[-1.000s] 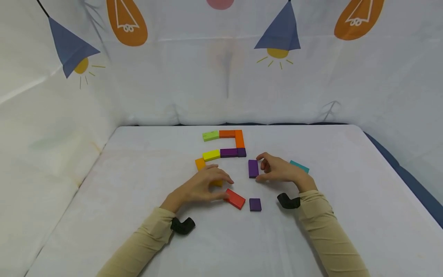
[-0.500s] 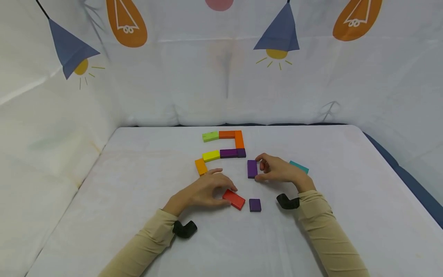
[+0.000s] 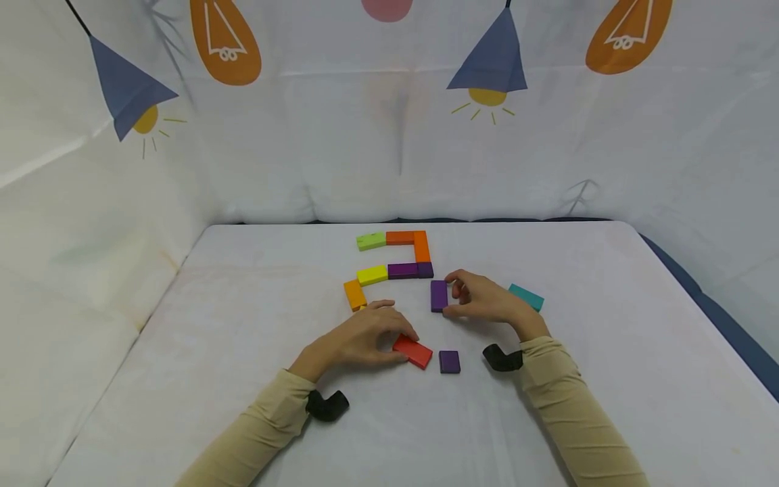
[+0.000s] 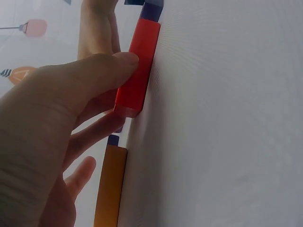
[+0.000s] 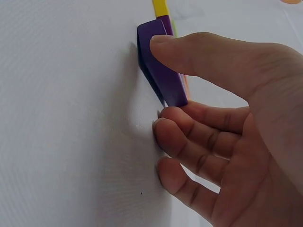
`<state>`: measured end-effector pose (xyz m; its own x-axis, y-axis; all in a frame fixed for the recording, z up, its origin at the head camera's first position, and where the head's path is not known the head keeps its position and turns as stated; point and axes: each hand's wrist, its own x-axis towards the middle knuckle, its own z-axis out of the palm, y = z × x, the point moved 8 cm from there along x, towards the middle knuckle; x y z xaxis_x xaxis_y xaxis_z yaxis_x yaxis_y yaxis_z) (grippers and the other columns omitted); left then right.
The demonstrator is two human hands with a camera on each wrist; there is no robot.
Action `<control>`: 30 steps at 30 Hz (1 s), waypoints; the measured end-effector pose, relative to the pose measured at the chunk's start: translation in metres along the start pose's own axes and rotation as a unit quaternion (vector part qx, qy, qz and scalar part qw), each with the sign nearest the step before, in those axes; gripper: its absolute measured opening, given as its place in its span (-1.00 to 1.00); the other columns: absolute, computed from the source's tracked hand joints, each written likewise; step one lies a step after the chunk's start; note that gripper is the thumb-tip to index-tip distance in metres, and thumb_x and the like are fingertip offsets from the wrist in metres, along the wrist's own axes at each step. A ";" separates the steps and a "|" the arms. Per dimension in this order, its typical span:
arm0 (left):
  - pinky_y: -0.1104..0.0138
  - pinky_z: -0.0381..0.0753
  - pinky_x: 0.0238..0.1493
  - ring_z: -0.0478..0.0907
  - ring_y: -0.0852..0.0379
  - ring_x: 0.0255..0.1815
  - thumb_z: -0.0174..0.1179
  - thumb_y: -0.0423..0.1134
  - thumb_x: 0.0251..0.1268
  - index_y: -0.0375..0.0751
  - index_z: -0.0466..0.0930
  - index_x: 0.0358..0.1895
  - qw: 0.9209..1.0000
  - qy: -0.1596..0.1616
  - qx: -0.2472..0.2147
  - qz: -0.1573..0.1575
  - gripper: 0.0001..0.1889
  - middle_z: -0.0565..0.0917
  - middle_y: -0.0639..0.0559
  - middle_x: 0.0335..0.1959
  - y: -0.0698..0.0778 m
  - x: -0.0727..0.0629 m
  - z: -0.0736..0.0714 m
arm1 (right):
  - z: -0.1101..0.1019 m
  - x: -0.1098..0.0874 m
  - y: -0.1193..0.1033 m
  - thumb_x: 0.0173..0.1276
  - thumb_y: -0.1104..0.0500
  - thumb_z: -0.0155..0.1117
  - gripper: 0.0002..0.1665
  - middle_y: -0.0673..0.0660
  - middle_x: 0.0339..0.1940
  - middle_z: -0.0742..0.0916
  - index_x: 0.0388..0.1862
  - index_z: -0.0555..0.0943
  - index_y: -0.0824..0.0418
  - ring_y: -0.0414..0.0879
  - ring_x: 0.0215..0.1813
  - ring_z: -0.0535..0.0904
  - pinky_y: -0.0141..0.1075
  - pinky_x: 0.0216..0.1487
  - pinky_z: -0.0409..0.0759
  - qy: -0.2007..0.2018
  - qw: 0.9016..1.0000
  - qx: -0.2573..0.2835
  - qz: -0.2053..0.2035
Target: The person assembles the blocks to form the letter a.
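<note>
My left hand (image 3: 359, 336) pinches a red block (image 3: 414, 352) between thumb and fingers, low over the white table. In the left wrist view the thumb presses the near long side of the red block (image 4: 139, 71). My right hand (image 3: 483, 297) holds a purple block (image 3: 439, 296) by its two ends, between thumb and index finger. The right wrist view shows this purple block (image 5: 161, 61) close to the tabletop, its remaining fingers curled beside it. A smaller dark purple block (image 3: 450, 362) lies just right of the red one.
Behind the hands a winding row of blocks runs from a lime green block (image 3: 371, 241) past orange blocks (image 3: 422, 246), purple and a yellow block (image 3: 372, 274) to an amber block (image 3: 355, 295). A teal block (image 3: 527, 297) lies behind the right wrist. White fabric walls surround the table (image 3: 255, 284).
My left hand has shifted right, its fingers closing over the red block. My right hand has moved slightly left together with the purple block, leaving more of the teal block in sight.
</note>
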<state>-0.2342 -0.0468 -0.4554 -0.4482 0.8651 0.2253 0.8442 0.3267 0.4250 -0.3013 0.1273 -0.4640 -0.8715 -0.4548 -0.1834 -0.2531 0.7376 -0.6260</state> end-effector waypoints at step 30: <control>0.23 0.26 0.37 0.46 0.25 0.05 0.28 0.00 0.18 0.07 0.65 -0.05 0.997 0.049 0.027 -0.055 -0.72 0.63 0.26 -0.11 -0.005 0.002 -0.003 | 0.003 0.005 -0.003 0.15 -0.10 0.39 -0.26 0.09 -0.15 0.59 0.22 0.36 0.17 -0.12 -0.23 0.48 -0.32 -0.24 0.51 0.025 1.000 -0.003 -0.007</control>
<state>-0.2406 -0.0479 -0.4541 -0.5625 0.7830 0.2655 0.8022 0.4391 0.4045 -0.3032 0.1213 -0.4647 -0.8878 -0.4398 -0.1354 -0.2684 0.7339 -0.6240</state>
